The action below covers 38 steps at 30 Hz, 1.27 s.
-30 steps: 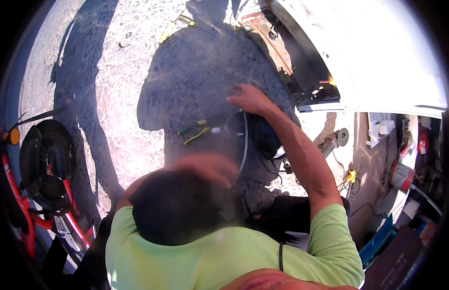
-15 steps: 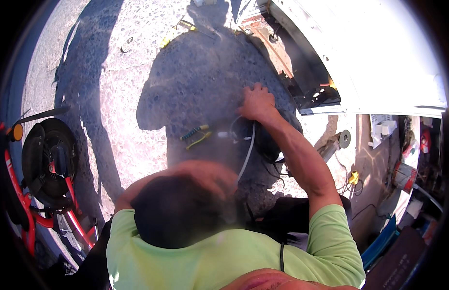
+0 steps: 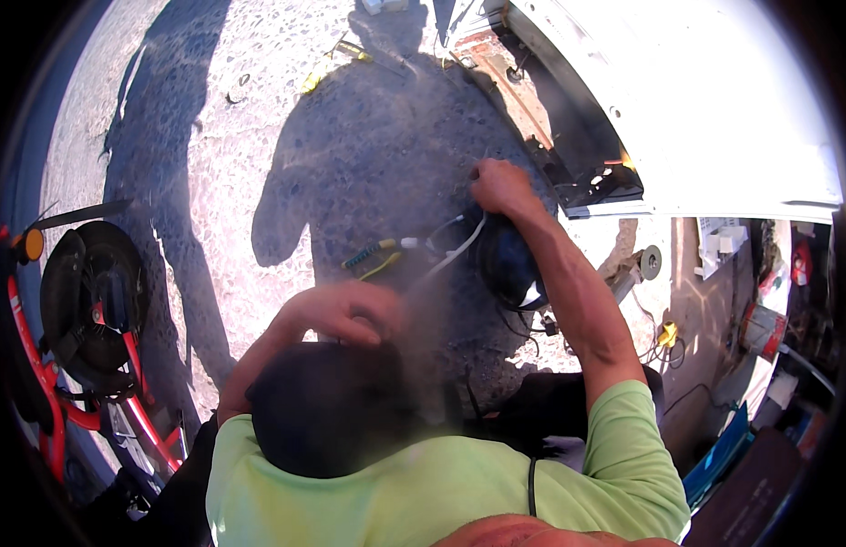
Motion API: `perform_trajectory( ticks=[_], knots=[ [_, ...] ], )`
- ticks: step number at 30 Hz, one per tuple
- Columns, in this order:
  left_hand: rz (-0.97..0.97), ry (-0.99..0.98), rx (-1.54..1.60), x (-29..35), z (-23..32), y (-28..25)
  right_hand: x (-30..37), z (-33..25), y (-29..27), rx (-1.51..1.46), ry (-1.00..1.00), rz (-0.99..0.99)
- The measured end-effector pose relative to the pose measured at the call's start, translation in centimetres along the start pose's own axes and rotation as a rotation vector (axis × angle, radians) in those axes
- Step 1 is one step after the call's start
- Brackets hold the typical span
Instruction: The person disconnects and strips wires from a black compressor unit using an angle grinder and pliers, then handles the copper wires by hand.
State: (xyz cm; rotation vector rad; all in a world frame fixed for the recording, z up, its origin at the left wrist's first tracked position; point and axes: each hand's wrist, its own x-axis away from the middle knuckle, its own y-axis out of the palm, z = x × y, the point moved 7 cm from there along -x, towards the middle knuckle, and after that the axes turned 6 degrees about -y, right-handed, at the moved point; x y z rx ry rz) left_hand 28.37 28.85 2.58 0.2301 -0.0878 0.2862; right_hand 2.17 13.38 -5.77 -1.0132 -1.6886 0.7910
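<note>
My left hand [image 3: 350,310] is curled above a dark rounded shape [image 3: 341,415] in front of my chest. Blur and a hazy smear hide what its fingers hold, if anything. Farther out, my right hand [image 3: 505,187] is closed beside the top of a round black glossy object [image 3: 514,269]; its fingertips are turned away from view. A pale cord [image 3: 464,244] rises to the right wrist, and its lower end fades into the haze toward the left hand. Near it lie a small white connector [image 3: 409,243] and pliers with yellow-and-dark handles [image 3: 373,255] on the ground.
A white metal panel with an open compartment [image 3: 587,155] stands at upper right. Red tubular frame parts with a black wheel [image 3: 95,305] are at left. More yellow-handled tools [image 3: 350,50] lie far ahead. A metal disc-ended part [image 3: 651,263] and a yellow plug [image 3: 667,335] are at right.
My left hand has risen into clearer view. The right hand has gone from spread fingers to a closed shape, shifting slightly right. The pale cord and white connector have shifted left.
</note>
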Motion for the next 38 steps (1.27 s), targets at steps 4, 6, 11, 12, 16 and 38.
perform_trajectory(
  ticks=[4, 6, 11, 12, 16, 38],
  knots=[
    [0.344, -0.099, 0.125, 6.1, -4.4, -5.4, 1.4, -6.0, 0.5, -0.071, -0.230, -0.052],
    [0.515, -0.155, 0.149, 9.0, -6.5, -8.0, 3.2, -9.9, 1.4, -0.111, -0.370, -0.159],
    [0.688, -0.231, 0.060, 11.7, -8.5, -13.4, 7.6, -16.5, 5.5, -0.118, -0.535, -0.282],
    [0.651, -0.244, 0.025, 10.8, -7.9, -14.0, 8.3, -17.2, 5.7, -0.095, -0.537, -0.310],
    [0.594, -0.369, -0.044, 4.9, -7.9, -15.5, 13.0, -20.8, 7.0, -0.339, -0.673, -0.475],
    [0.922, -0.672, -1.036, -9.1, -11.8, -16.1, 18.0, -22.6, 20.3, -0.575, -0.853, -0.518]
  ],
)
